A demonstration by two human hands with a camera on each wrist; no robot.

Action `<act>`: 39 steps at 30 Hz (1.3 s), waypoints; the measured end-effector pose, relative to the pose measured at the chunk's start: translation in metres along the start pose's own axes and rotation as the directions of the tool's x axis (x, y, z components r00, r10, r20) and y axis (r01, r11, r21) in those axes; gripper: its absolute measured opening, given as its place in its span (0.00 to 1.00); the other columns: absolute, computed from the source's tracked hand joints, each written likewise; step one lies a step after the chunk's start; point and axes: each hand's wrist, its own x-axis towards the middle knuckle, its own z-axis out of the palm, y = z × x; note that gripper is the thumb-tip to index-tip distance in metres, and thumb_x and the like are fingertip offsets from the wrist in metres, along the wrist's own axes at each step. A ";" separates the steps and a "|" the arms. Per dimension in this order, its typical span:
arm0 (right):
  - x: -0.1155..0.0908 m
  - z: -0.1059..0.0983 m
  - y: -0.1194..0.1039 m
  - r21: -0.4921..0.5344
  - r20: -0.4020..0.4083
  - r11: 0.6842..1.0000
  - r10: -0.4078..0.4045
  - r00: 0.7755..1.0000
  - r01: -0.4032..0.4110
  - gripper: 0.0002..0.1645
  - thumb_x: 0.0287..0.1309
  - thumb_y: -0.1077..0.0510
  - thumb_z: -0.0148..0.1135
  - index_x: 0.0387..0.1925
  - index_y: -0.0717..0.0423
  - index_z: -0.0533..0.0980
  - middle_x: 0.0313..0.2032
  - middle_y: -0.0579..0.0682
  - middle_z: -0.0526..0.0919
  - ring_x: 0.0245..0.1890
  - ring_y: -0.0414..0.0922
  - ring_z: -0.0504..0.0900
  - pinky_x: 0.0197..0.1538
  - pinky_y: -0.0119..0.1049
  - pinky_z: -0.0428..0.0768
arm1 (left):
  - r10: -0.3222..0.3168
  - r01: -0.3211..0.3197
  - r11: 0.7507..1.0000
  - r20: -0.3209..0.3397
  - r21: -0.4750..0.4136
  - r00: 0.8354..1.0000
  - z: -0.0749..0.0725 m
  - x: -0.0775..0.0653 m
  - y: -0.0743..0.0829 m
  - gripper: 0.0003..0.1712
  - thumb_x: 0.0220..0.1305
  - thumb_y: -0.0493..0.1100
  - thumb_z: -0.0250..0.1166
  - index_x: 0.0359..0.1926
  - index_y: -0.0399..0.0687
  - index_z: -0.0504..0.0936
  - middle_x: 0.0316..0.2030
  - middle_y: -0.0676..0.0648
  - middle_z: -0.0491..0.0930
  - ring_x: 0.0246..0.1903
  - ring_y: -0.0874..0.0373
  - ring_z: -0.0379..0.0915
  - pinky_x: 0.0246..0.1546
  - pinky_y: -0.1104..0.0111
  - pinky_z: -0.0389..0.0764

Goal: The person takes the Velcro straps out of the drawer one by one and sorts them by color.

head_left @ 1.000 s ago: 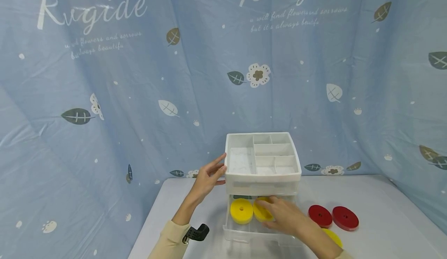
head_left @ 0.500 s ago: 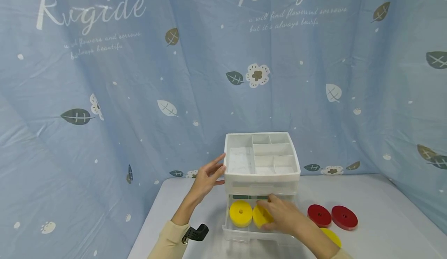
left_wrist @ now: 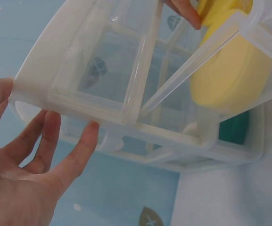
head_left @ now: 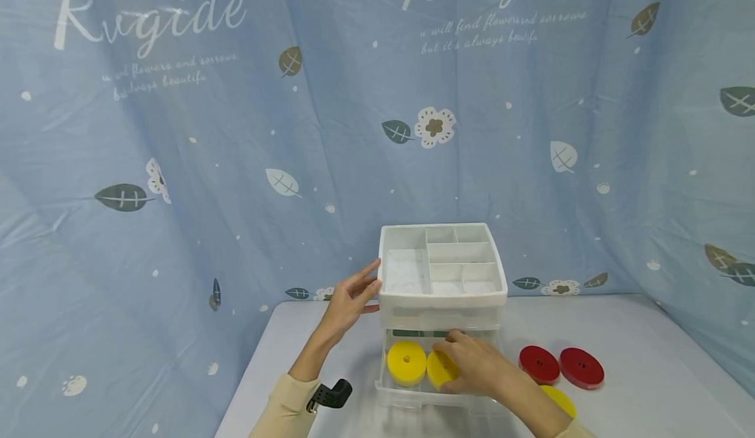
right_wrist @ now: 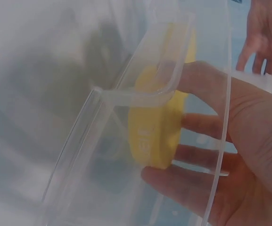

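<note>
**Pinching a yellow disc (head_left: 439, 368) in the pulled-out drawer (head_left: 401, 396)**

Got the right hand (head_left: 476, 364) curled round it, just beside a second disc (head_left: 406, 363). Bit further back, touching the white organizer's (head_left: 442, 299) side with the left hand (head_left: 348, 303), fingers spread. Way behind, blue curtain (head_left: 336, 117).

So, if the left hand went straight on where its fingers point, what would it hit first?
The white drawer unit. The left hand points at its side, and the fingertips seem to touch it, so there's probably no gap, though depth is hard to judge.
</note>
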 end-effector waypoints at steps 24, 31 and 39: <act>0.000 0.000 0.012 0.068 -0.004 0.995 -0.073 0.997 0.073 0.32 0.37 0.41 0.81 0.49 0.41 0.84 0.42 0.45 0.80 0.37 0.40 0.74 0.50 0.45 0.87 | 0.003 -0.003 1.000 -0.018 0.013 1.000 -0.005 0.010 -0.026 0.30 0.74 0.44 0.57 0.73 0.67 0.63 0.68 0.39 0.68 0.64 0.39 0.70 0.55 0.43 0.80; -0.003 -0.002 0.015 0.090 -0.017 0.991 -0.096 0.995 0.097 0.32 0.37 0.42 0.81 0.48 0.44 0.84 0.42 0.45 0.80 0.37 0.40 0.74 0.49 0.43 0.86 | 0.012 -0.010 0.999 -0.036 0.038 0.999 -0.004 0.008 -0.025 0.29 0.72 0.47 0.59 0.71 0.71 0.65 0.66 0.42 0.71 0.61 0.42 0.73 0.53 0.47 0.83; -0.004 -0.003 0.016 0.108 -0.014 0.991 -0.081 0.997 0.082 0.32 0.37 0.42 0.82 0.48 0.43 0.84 0.42 0.44 0.80 0.38 0.40 0.74 0.52 0.45 0.86 | 0.008 -0.006 0.999 -0.041 0.046 0.999 -0.004 0.009 -0.026 0.29 0.72 0.47 0.58 0.71 0.72 0.65 0.66 0.42 0.71 0.61 0.42 0.73 0.52 0.49 0.83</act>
